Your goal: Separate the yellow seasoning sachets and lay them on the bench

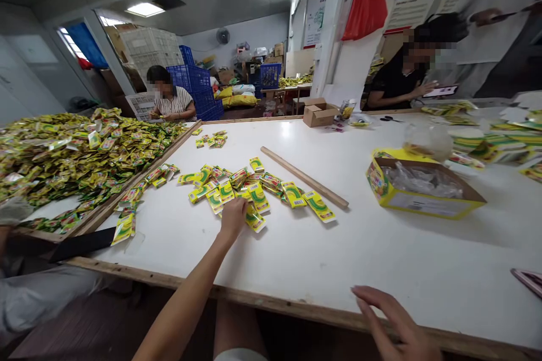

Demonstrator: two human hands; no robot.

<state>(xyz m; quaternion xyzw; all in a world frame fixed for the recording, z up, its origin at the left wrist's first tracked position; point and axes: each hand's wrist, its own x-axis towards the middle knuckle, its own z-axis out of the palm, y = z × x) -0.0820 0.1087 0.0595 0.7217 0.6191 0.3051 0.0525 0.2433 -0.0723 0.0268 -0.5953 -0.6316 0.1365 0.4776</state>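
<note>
Small yellow-and-green packets [259, 197] lie in a loose heap on the white table [330, 271] in front of me. My left hand [234, 217] reaches into the near side of this heap, its fingers curled closed on a packet [255, 219]; the fingertips are hidden behind the hand. At the lower right, my right hand [396, 324] hovers near the table's front edge, thumb and index finger apart, with nothing between them. Part of that hand is cut off by the frame.
A wooden strip [305, 177] lies right of the heap. Farther right stands an open yellow box [427, 189] holding clear plastic. A large pile of packets [84, 152] fills the wood-edged left section. One person [173, 101] sits beyond it; another [398, 82] holds a phone across the table.
</note>
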